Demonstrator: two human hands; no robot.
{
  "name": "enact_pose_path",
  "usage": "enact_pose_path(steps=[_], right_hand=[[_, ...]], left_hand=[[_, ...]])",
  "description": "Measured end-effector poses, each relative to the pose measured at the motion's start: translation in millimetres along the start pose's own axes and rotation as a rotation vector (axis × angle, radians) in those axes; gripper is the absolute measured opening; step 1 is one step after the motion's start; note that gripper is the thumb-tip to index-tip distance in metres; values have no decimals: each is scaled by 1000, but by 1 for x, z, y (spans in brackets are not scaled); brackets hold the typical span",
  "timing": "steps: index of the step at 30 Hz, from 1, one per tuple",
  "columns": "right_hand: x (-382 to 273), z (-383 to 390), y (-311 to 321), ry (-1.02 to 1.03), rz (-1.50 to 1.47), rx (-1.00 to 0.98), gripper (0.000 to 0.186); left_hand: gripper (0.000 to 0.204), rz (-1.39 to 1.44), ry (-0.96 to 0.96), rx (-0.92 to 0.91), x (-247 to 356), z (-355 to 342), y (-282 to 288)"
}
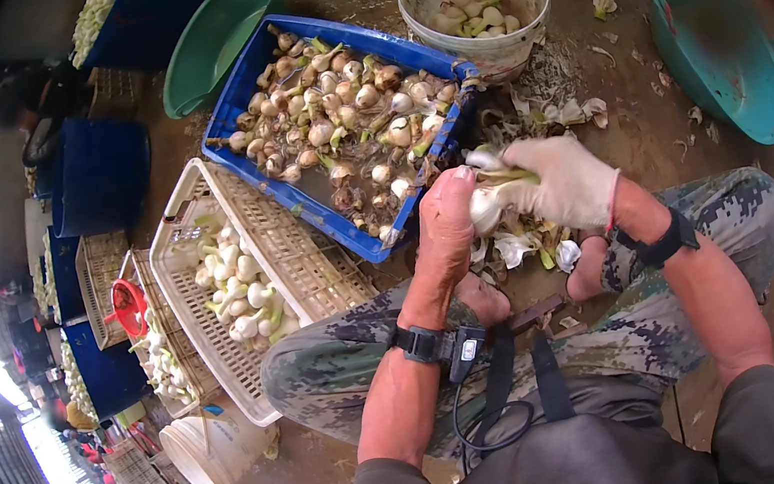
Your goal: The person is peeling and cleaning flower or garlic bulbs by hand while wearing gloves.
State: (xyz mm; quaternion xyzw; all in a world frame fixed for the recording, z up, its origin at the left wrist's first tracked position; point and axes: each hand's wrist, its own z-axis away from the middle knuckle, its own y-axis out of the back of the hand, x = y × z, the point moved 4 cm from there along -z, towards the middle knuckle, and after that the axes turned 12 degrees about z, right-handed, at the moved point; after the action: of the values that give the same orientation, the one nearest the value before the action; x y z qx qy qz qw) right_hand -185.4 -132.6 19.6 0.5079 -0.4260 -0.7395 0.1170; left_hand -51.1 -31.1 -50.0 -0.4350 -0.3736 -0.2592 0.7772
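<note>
My bare left hand (444, 218) grips a white garlic bulb (486, 208) with a pale green stalk, held up over the floor between my knees. My right hand (559, 179), in a white glove, is closed on the stalk and papery skin at the bulb's upper side. Beneath both hands lie peeled skins and leaf scraps (514, 247). Beyond them a blue tray (219, 142) holds many untrimmed bulbs in murky water. To my left a white slatted crate (306, 275) holds a heap of cleaned white bulbs.
A white bucket (423, 34) with bulbs stands at the back. Green tubs (694, 72) are at right and back left. Blue tubs (103, 175), more crates and a cream bucket (199, 459) line the left, where a dark blurred figure (35, 130) shows.
</note>
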Motion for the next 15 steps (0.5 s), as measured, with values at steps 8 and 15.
enact_pose_path(steps=[8, 15], right_hand=[[33, -6, -18, -333, -331, 0, 24], [26, -9, -7, -337, -1356, 169, 24]], left_hand=[[76, -176, -78, -172, 13, 7, -13], [85, 223, -71, -270, 24, 14, -27]])
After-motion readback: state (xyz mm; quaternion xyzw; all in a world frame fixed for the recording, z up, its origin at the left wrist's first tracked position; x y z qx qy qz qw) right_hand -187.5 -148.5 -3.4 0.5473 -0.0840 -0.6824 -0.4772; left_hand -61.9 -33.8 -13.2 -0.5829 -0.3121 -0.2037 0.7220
